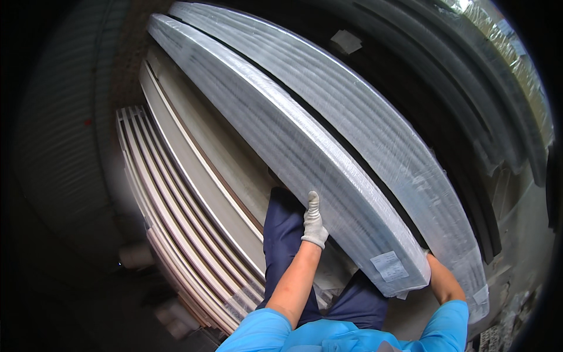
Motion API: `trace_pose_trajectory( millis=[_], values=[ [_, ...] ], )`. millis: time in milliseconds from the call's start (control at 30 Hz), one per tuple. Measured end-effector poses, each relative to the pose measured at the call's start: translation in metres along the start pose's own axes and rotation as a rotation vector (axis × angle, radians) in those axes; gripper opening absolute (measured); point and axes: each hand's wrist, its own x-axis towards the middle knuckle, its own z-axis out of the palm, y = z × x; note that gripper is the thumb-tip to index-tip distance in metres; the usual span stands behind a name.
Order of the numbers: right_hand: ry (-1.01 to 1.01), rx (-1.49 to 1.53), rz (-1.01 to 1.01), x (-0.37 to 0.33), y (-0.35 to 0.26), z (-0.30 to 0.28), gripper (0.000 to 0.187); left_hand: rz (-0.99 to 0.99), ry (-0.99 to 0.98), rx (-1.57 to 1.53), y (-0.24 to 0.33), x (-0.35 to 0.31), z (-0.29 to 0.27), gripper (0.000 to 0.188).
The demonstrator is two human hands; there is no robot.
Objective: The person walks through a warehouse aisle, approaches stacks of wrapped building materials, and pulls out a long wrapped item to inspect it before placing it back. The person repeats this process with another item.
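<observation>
A long bundle (305, 158) in clear plastic film, with grey lengths inside and a white label (389, 266) near its close end, slants across in front of my legs. My left hand (315, 220), in a pale knit glove, grips its left edge. The thumb lies on the near face, and the other fingers are out of sight underneath. At the close right corner my right hand (427, 254) reaches behind the bundle. Only a sliver by the wrist shows there, with the fingers hidden. A second wrapped bundle (375, 129) lies alongside, just to the right.
Pale strips (176, 205) stand stacked at the left, beside a long, flat light panel (199, 170). Dark lengths (434, 76) lie at the far right, with a white scrap (346, 41) near them. Pale rolls (136, 256) sit at the lower left.
</observation>
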Motion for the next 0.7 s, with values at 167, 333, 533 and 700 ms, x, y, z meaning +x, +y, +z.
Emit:
trace_pose_trajectory(
  millis=[167,333,533,700],
  values=[
    [0.069,-0.032,-0.045,0.053,0.018,0.017,0.029,0.039,0.074,0.012,0.007,-0.004,0.008,0.106],
    [0.154,-0.102,-0.127,0.082,0.030,0.028,0.029,0.064,0.031,0.043,0.014,-0.010,0.014,0.107],
    [0.212,-0.164,-0.183,0.087,0.027,0.029,0.029,0.058,0.101,0.054,0.019,-0.015,0.022,0.102],
    [0.238,-0.230,-0.215,0.069,0.034,0.022,0.029,0.102,0.098,0.083,0.019,-0.018,0.027,0.110]
  ],
)
